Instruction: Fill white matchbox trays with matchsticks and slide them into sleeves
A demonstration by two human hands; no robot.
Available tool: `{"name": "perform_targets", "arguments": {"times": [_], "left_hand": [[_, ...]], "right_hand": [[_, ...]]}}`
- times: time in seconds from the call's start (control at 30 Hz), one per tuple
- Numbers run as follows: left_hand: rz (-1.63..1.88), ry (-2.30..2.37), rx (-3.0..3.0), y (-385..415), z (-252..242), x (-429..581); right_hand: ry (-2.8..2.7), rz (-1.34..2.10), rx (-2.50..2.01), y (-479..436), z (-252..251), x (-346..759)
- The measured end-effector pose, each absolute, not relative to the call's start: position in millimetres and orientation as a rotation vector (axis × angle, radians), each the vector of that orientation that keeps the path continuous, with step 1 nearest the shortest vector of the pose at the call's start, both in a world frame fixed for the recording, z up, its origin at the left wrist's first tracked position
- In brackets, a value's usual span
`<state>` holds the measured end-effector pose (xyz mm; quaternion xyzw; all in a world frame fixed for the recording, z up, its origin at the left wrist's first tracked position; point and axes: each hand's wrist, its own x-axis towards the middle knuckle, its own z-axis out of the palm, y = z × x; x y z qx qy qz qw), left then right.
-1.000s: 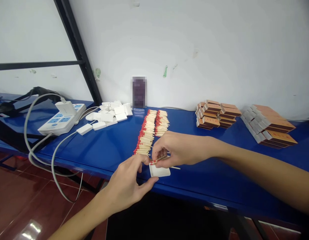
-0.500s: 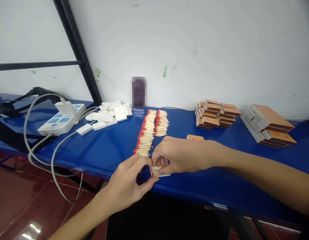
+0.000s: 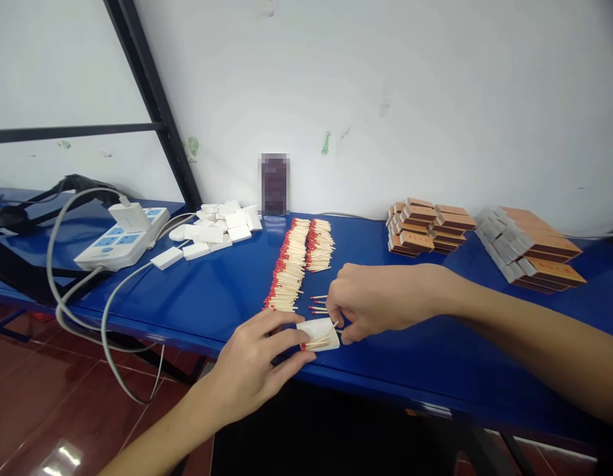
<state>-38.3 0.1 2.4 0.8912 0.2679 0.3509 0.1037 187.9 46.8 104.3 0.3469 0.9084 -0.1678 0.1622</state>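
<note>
tray (image 3: 320,328) pinched in left fingers (image 3: 285,337); right fingers (image 3: 340,305) touching

Small packing workshop; blue bench (image 3: 435,357) with match rows (image 3: 291,264), stacked matchbox sleeves (image 3: 425,228), white trays (image 3: 221,228); bare wall.

Dark object (image 3: 275,184) against the wall: blurred, I cannot identify it. My left hand (image 3: 251,370) covers the near edge of the white tray (image 3: 319,327). Print on the stacked matchboxes (image 3: 425,228): too small to read.
</note>
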Motion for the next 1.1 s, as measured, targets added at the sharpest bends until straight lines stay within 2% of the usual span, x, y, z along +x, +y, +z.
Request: {"name": "perform_targets", "arguments": {"times": [0.5,0.7,0.9,1.1], "left_hand": [[0.872,0.837,2.646,-1,3,-38],[0.879,0.842,2.713,-1,2,-37],[0.975,0.877,2.633,-1,1,-36],[1.033,0.814,2.538,-3,3,-37]], "right_hand": [[2.624,-0.681,0.920,42,111,187],[2.592,-0.654,0.956,43,108,189],[2.547,-0.415,1.072,51,103,194],[2.556,-0.481,1.014,46,97,188]]}}
